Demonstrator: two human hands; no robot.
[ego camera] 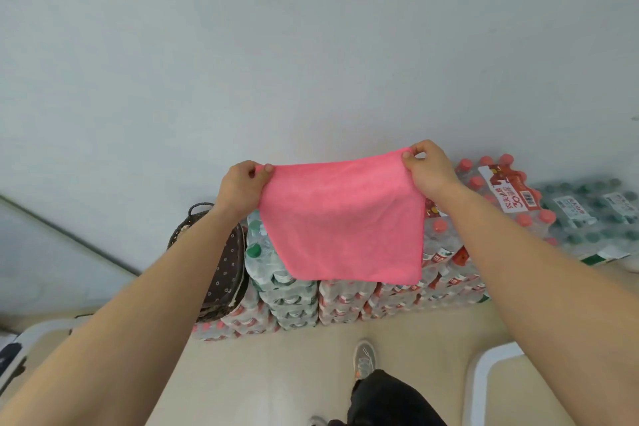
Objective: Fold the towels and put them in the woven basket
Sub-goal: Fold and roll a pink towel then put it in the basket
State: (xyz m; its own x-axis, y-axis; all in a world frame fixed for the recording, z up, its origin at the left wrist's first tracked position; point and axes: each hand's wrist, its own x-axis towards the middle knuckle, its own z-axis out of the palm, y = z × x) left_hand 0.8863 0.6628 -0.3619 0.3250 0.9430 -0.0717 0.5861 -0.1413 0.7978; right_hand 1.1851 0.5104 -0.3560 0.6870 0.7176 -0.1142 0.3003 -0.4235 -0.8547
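A pink towel (342,221) hangs spread in the air in front of me, held up by its two top corners. My left hand (242,188) pinches the top left corner between thumb and fingers. My right hand (428,168) pinches the top right corner the same way. The towel's lower edge hangs free over stacked bottle packs. A dark woven basket (221,263) with a spotted brown lining stands on the packs to the left, partly hidden behind my left forearm.
Shrink-wrapped packs of water bottles (345,301) are stacked against the pale wall, reaching right with red-capped (501,190) and green-capped packs (587,211). White furniture edges sit at lower left (31,339) and lower right (484,377). My shoe (364,358) stands on beige floor.
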